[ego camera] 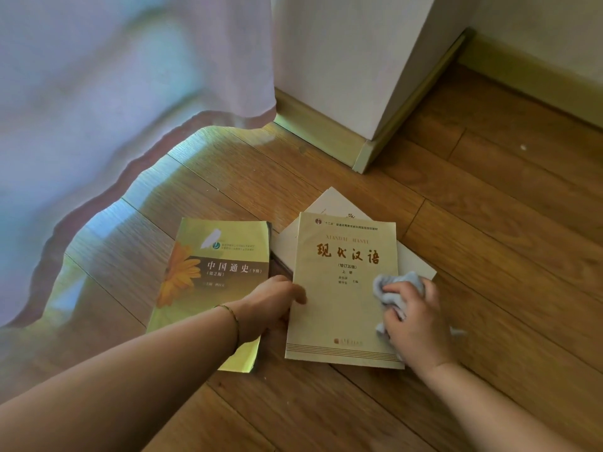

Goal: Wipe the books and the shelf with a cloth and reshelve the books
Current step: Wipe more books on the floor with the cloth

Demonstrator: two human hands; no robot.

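Glossy wood-grain floor planks [456, 223] catch the light, the flower-cover book [212, 282] has a shiny paper cover, the cream book [342, 305] looks matt paper, and the cloth [391, 288] is soft, crumpled fabric.

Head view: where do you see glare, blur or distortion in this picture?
Head view: bluish window glare on the brown wooden floor beside the pale sheer curtain, which looks soft and smeared; floorboards bow from the wide lens; the cream book with red title and the crumpled light-blue cloth are sharp.
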